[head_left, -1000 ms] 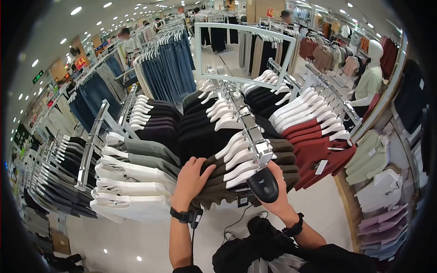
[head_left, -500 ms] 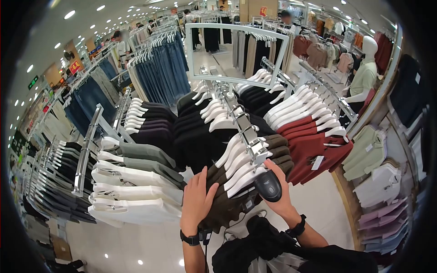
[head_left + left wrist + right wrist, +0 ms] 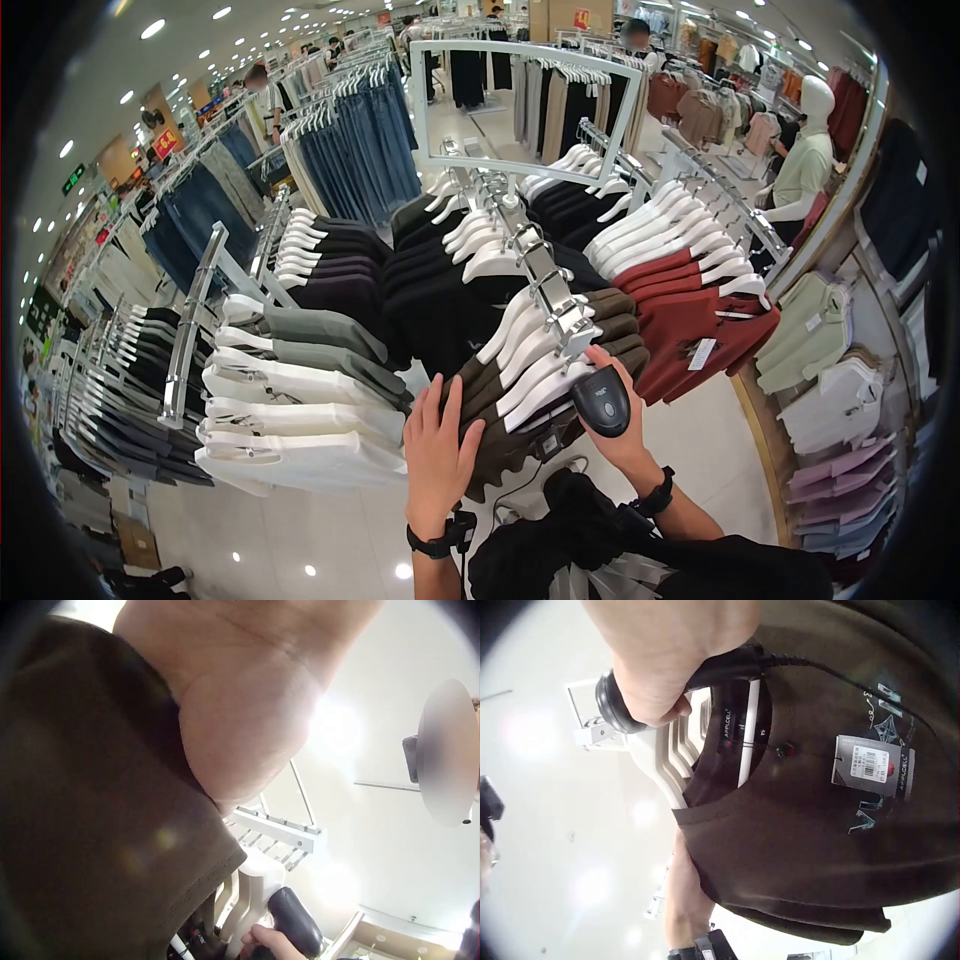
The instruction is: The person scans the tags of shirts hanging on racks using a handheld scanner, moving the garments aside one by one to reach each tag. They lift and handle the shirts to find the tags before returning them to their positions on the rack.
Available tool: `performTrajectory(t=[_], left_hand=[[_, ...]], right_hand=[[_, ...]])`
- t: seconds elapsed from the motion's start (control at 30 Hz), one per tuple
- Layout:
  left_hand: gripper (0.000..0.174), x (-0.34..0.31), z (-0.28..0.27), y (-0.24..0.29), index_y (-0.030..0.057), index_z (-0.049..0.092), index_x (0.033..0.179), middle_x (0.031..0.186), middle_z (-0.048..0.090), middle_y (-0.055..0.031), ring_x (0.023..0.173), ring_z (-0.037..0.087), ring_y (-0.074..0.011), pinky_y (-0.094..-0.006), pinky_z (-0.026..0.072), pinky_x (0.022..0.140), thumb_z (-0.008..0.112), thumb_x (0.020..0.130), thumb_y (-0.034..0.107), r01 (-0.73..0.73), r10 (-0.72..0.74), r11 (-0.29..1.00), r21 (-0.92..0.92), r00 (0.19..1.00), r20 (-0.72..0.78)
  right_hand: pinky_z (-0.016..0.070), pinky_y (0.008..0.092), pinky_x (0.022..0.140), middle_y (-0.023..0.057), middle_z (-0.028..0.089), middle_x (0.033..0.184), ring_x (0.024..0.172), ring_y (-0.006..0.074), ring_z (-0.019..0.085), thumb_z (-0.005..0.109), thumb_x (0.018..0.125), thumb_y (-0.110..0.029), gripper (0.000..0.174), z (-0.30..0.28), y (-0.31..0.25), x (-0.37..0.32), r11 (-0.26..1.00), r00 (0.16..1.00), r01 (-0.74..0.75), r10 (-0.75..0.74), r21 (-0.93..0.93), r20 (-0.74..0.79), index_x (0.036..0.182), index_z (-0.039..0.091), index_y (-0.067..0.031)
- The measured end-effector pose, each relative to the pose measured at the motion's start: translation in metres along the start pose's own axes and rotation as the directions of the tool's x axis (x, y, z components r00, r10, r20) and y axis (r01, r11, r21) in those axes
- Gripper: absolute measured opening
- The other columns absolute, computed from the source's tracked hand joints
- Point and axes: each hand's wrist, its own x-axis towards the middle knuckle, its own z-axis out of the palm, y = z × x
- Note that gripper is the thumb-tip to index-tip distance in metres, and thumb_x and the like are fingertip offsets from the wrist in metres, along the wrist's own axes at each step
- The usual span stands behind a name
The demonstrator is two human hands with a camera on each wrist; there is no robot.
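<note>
In the head view my right hand grips a black handheld barcode scanner beside the front end of the rail. Its cable trails across the shirt in the right wrist view. Dark brown shirts hang there on white hangers. My left hand lies with straight fingers along the shoulder side of these shirts. The left wrist view shows the base of that hand against brown cloth. A grey price tag with a white barcode label hangs on the front shirt's chest.
White and grey tops hang on the left, dark red shirts on the right. Black shirts hang farther along the rail. A white-framed sign holder stands above the rack. A mannequin stands at the far right.
My left hand has come back toward me and slightly right along the brown shirts, its fingers now straighter. The right hand has shifted a little to the right with the scanner.
</note>
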Motion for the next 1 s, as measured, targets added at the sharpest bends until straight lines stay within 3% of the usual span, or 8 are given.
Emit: performTrajectory(t=[0.33,0.6,0.67,0.87,1.0], left_hand=[[0.052,-0.008,0.000,0.001,0.0172,0.060,0.159,0.172,0.045,-0.0149,0.154,0.042,-0.0443,-0.0569,0.0360,0.122,0.064,0.110,0.032,0.023,-0.022,1.000,0.019,0.999,-0.030],[0.051,-0.009,0.002,0.000,0.0174,0.061,0.158,0.173,0.044,-0.0140,0.156,0.042,-0.0441,-0.0559,0.0354,0.123,0.064,0.110,0.032,0.044,-0.044,0.999,0.014,0.998,-0.037],[0.051,-0.009,0.003,0.000,0.0175,0.061,0.158,0.174,0.043,-0.0140,0.157,0.041,-0.0439,-0.0558,0.0352,0.123,0.064,0.110,0.032,0.046,-0.046,0.999,0.009,0.998,-0.033],[0.051,-0.010,0.000,0.003,0.0163,0.061,0.158,0.176,0.042,-0.0145,0.159,0.040,-0.0422,-0.0545,0.0358,0.123,0.064,0.110,0.033,0.059,-0.059,0.998,0.025,0.998,-0.019],[0.049,-0.012,0.000,0.007,0.0120,0.063,0.155,0.168,0.052,-0.0144,0.152,0.050,-0.0373,-0.0501,0.0403,0.119,0.066,0.109,0.031,0.056,-0.057,0.998,-0.020,0.997,-0.053]], right_hand=[[0.0317,0.0466,0.130,0.0125,0.061,0.159,0.154,0.0341,0.050,0.085,0.082,-0.002,0.080,0.002,0.004,-0.003,0.999,1.000,0.018,-0.018,-0.037,0.016,0.157,0.057,-0.0042],[0.0319,0.0451,0.130,0.0125,0.061,0.159,0.152,0.0337,0.052,0.084,0.083,-0.001,0.078,0.000,0.009,-0.002,0.999,1.000,0.003,-0.002,-0.038,0.025,0.156,0.058,-0.0046],[0.0393,0.0389,0.126,0.0135,0.062,0.157,0.149,0.0316,0.056,0.079,0.081,0.006,0.078,-0.001,0.010,-0.002,0.997,1.000,0.027,-0.026,-0.076,0.017,0.155,0.058,-0.0028],[0.0392,0.0382,0.126,0.0136,0.062,0.157,0.149,0.0308,0.057,0.078,0.082,0.007,0.076,-0.001,0.008,-0.003,0.996,1.000,0.017,-0.016,-0.082,0.010,0.155,0.058,-0.0019],[0.0336,0.0443,0.130,0.0112,0.062,0.158,0.150,0.0321,0.053,0.083,0.086,-0.002,0.075,0.001,0.007,-0.004,0.999,1.000,-0.006,0.006,-0.041,0.002,0.156,0.058,-0.0052]])
